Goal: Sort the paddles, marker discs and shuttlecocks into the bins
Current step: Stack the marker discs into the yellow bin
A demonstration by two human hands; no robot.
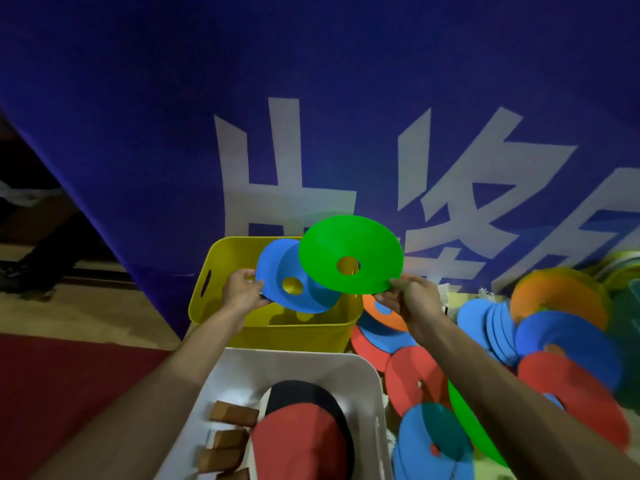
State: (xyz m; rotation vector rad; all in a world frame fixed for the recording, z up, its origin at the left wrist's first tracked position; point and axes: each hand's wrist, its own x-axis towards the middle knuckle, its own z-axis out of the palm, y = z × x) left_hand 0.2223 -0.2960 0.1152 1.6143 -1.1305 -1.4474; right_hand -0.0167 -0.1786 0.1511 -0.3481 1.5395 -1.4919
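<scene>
My left hand (242, 291) grips the rim of a blue marker disc (277, 271) above the yellow bin (221, 258). A green marker disc (349, 244) is pinched by its lower edge in my right hand (412, 299); it overlaps the blue one over the bin's right side. Below, a white bin (367, 379) holds paddles (304, 434) with red and black faces and wooden handles (232, 414). To the right lies a heap of marker discs (502, 323) in blue, red, orange and green. No shuttlecock is clearly visible.
A blue banner with large white characters (311, 133) hangs right behind the bins. A red carpet (69, 375) lies at lower left, and wooden floor (86, 306) beyond it. The disc heap's right part is blurred.
</scene>
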